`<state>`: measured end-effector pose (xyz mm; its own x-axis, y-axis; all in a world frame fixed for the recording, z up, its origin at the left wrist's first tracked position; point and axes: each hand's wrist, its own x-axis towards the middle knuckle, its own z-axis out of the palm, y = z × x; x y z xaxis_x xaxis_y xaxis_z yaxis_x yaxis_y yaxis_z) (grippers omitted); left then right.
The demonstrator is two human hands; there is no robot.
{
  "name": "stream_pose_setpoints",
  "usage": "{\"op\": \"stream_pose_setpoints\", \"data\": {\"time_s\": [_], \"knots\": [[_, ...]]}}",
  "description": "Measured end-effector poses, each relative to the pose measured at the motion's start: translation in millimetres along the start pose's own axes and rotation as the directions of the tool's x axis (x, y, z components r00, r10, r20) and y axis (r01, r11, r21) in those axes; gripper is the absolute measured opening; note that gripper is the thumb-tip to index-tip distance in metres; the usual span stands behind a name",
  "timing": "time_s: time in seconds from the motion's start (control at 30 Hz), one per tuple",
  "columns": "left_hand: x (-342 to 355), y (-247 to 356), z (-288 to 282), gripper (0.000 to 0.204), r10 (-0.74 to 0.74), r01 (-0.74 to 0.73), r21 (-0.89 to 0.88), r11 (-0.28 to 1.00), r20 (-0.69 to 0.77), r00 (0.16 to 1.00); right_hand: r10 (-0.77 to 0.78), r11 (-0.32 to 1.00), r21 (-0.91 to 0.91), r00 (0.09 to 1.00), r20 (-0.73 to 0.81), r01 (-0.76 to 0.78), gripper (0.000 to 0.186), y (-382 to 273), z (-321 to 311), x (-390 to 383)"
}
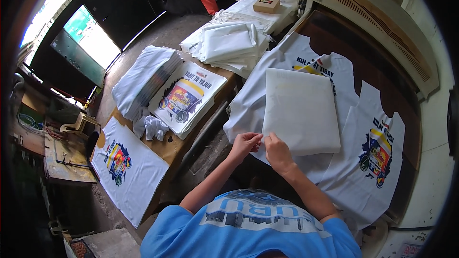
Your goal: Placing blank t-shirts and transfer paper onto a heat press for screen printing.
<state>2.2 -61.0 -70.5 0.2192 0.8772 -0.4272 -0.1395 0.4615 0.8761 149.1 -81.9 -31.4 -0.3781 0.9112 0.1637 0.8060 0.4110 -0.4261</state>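
Note:
My left hand and my right hand meet at the near left corner of a white paper sheet. Both are closed in a pinch, fingertips almost touching; whatever is between them is too small to make out. The sheet lies over a white printed shirt panel, covering most of its colourful print. To the right, a second white printed panel is spread flat on the brown bed of a large heat press.
On a table at left stand a stack of printed transfer sheets, a folded white fabric pile, a crumpled cloth and a printed panel hanging over the edge. Behind are more white sheets and a small cardboard box.

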Motion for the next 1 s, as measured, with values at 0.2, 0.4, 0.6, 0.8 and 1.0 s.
{"op": "stream_pose_setpoints", "data": {"time_s": [0.2,0.4,0.6,0.8,1.0], "knots": [[9.9,7.4,-4.8,0.02,0.086,-0.094,0.28,0.955,0.041,0.995,0.105,0.98,0.186,0.984,-0.146,-0.077,0.011,-19.1,-2.7,-2.5],[4.8,21.6,-25.7,0.021,0.152,-0.186,0.268,0.945,0.142,0.978,0.73,0.286,0.554,0.552,0.403,-0.782,0.053,-21.8,3.8,-31.9],[-30.0,62.2,-85.8,0.021,0.244,-0.311,0.332,0.891,0.229,0.942,0.849,-0.128,0.988,0.504,0.155,-0.089,0.037,-42.9,25.5,-30.8],[-43.1,88.7,-161.2,0.02,0.377,-0.382,0.003,0.924,0.16,0.912,0.806,0.303,0.953,0.541,-0.241,-0.028,0.025,-123.3,-0.1,68.6],[-49.7,112.2,-229.2,0.017,0.345,-0.349,-0.172,0.921,-0.053,0.937,0.545,0.316,0.946,0.801,-0.249,0.079,0.031,-174.9,-3.8,184.5]]}}
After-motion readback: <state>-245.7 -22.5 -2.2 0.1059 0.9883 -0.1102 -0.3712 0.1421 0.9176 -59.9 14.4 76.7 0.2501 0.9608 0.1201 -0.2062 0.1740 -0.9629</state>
